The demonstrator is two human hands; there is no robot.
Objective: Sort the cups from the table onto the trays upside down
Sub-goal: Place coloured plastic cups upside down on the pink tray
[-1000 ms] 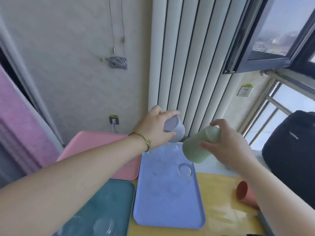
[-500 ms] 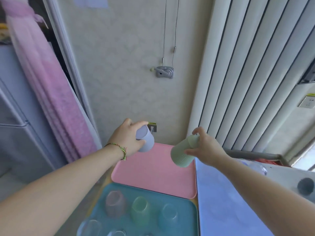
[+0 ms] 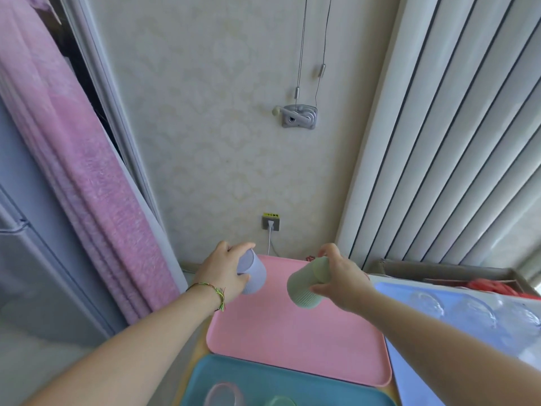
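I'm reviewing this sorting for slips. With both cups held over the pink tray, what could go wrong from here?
The left hand and right hand each grip a tilted cup by one end; the purple cup or green cup might slip. Set down tilted on the pink tray, either could tip over.

Soft, even daylight brightens the right of the frame; shadows are faint. Wide-angle distortion bends the edges, and the lower corners blur slightly.

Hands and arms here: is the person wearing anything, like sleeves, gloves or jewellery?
No sleeves or gloves show; both forearms are bare. The left hand has at its wrist a thin braided string bracelet, green and yellow, with loose frayed ends. The right hand shows no ring or band.
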